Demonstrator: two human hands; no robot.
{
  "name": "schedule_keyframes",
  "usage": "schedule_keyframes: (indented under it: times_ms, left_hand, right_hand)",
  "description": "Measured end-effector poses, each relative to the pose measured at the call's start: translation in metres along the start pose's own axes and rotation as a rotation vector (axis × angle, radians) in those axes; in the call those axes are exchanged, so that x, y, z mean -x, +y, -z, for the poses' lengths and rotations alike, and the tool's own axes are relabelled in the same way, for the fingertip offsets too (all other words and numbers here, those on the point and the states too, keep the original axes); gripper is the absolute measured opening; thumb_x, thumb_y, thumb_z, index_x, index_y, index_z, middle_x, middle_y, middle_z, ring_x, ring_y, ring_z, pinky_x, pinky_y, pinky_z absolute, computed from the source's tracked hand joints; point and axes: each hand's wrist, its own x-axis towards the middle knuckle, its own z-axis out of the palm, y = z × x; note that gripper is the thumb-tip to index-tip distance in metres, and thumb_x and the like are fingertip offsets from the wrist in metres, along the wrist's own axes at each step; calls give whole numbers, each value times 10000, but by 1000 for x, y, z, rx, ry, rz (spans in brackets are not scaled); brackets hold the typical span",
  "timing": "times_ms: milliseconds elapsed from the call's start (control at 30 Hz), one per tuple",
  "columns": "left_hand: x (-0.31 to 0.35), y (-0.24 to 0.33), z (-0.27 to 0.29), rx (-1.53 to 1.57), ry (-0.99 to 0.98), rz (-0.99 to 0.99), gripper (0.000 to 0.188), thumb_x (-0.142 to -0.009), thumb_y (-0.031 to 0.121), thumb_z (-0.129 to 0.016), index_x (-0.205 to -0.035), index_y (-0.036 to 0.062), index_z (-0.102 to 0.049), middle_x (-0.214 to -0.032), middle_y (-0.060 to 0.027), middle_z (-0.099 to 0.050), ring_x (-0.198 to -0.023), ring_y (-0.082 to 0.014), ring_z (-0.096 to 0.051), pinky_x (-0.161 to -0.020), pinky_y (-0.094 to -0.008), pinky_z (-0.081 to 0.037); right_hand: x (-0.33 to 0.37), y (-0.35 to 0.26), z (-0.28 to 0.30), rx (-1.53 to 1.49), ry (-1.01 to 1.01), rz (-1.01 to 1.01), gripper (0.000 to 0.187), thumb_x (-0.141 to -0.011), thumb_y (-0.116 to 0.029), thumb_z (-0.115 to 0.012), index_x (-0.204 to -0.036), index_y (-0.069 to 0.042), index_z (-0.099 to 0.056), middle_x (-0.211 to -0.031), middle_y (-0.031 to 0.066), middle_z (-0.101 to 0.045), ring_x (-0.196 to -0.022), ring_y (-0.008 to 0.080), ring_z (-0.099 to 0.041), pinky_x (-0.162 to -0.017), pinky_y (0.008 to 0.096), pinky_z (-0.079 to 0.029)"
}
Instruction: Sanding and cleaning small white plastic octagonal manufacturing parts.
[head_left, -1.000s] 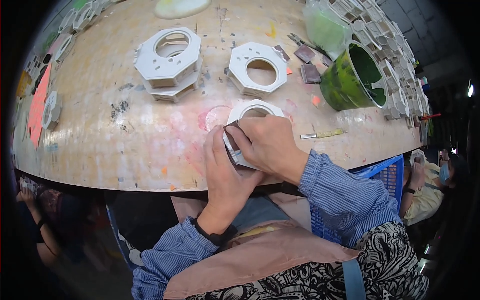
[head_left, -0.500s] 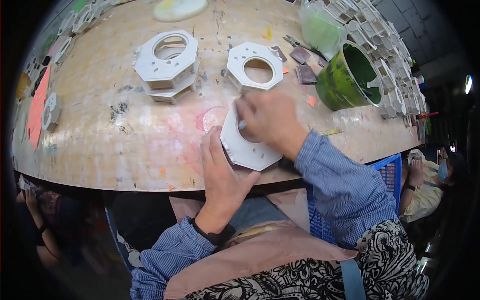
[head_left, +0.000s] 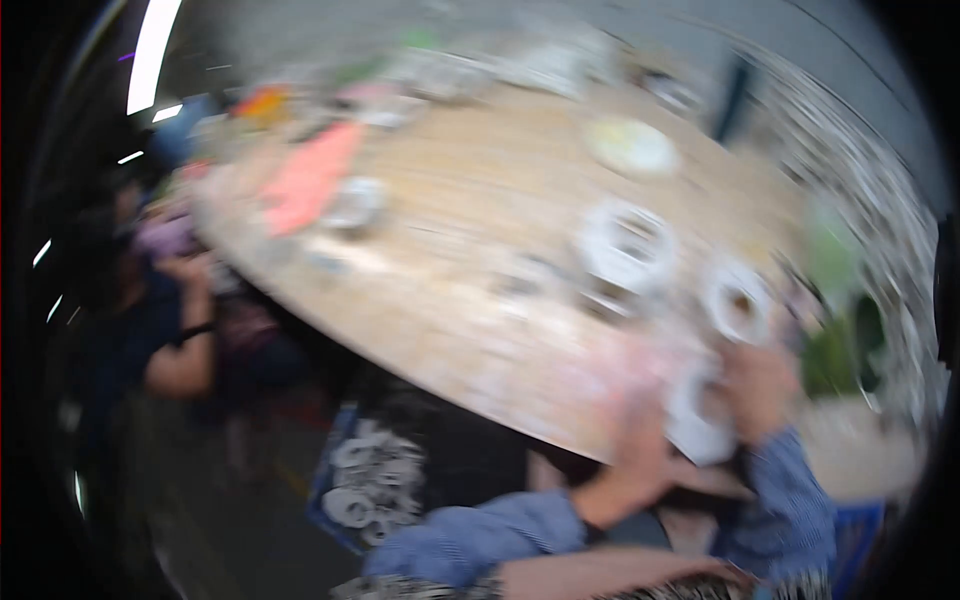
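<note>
The whole view is smeared by motion. My left hand (head_left: 640, 462) is at the left edge of a white octagonal frame (head_left: 690, 425) with a round hole, and grips it at the table's near edge. My right hand (head_left: 762, 392) is closed at the frame's right side, over the hole; whatever its fingers hold is hidden. Just beyond, another white octagonal frame (head_left: 716, 300) lies on the table. To its left stands a stack of white octagonal frames (head_left: 612, 270).
A green-smeared cup (head_left: 835, 352) stands to the right, before heaped white parts (head_left: 850, 170). A pale round disc (head_left: 630, 147) lies farther back. At left are an orange sheet (head_left: 312, 180) and a white piece (head_left: 355, 205). Below the table, a crate (head_left: 322, 500) holds white parts. Another person (head_left: 180, 365) is at far left.
The view has swung left, so table, hands and frames now appear farther right and blurred. A person and a crate of white parts show more fully at left. Both hands remain at the frame.
</note>
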Motion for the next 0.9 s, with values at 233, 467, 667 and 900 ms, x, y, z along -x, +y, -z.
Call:
schedule_keyframes:
  times_ms: [233,467,667,900]
  left_hand:
    - [8,-7,-22,-232,21,-4,924,-577,197,-807,-1337,-64,-350,-1410,-277,-320,-1338,-469,-279,-1117,-494,-281]
    - [0,-5,-8,-263,-33,3,987,-521,265,-818,-1330,-97,-385,-1404,-276,-312,-1327,-492,-255,-1129,-530,-231]
    - [2,-8,-12,-271,-20,-57,973,-525,272,-812,-1323,-93,-393,-1405,-273,-314,-1322,-488,-257,-1137,-530,-208]
    - [12,0,-17,-306,-53,-24,984,-548,288,-796,-1344,-92,-362,-1429,-269,-285,-1356,-451,-225,-1146,-541,-183]
  right_hand:
    - [16,15,-21,-272,-39,212,174,-901,-169,-578,-865,-3,-617,-684,211,-579,-675,397,-584,-585,456,-405]
    - [-3,95,-44,-102,414,-107,216,-926,-177,-570,-861,28,-587,-741,226,-573,-696,399,-560,-614,435,-422]
    - [34,25,35,-362,204,33,354,-976,-293,-518,-1118,26,-570,-995,197,-621,-873,295,-594,-797,375,-472]
    - [57,20,34,-504,-55,-335,389,-963,-270,-544,-1250,-9,-583,-1197,236,-614,-1065,316,-611,-938,378,-454]
